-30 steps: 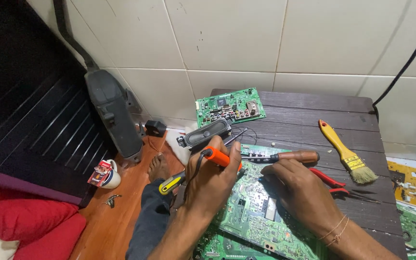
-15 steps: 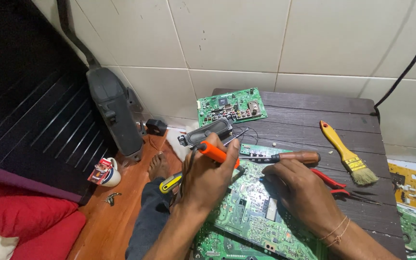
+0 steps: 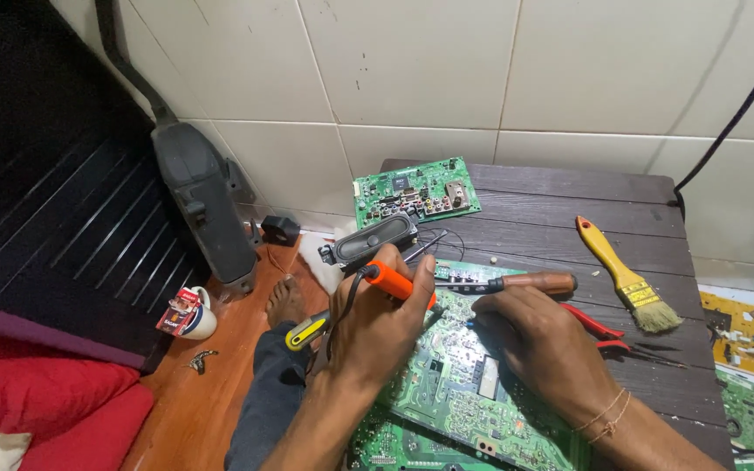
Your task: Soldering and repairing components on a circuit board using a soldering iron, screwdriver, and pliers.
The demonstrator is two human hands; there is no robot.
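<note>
Your left hand (image 3: 377,327) is clamped around the orange handle of a soldering iron (image 3: 399,283), whose tip angles down toward the large green circuit board (image 3: 455,392) at the near edge of the dark wooden table (image 3: 560,218); the tip itself is hidden behind your fingers. Your right hand (image 3: 538,336) rests palm-down on the same board, fingers curled toward the spot beside the iron's tip; whether it pinches anything cannot be told. The two hands lie close together, not touching.

Just past your right hand, a tool with a brown wooden handle (image 3: 530,282) lies across the board's far edge, and red-handled pliers (image 3: 604,336) lie on the table to its right. A yellow-and-black screwdriver handle (image 3: 307,331) shows at the table's left edge, beside your left wrist. Below it, off the table, your bare foot (image 3: 285,301) rests on the wooden floor (image 3: 194,410).

Farther along, a yellow-handled paintbrush (image 3: 621,277) lies toward the right edge, bristles pointing to the near side. A black oblong speaker (image 3: 373,240) sits at the left edge, and a smaller green circuit board (image 3: 416,190) lies at the far left corner, against the tiled wall (image 3: 482,78). On the floor left of the table stand a dark grey stand (image 3: 207,209) and a white cup (image 3: 194,316).
</note>
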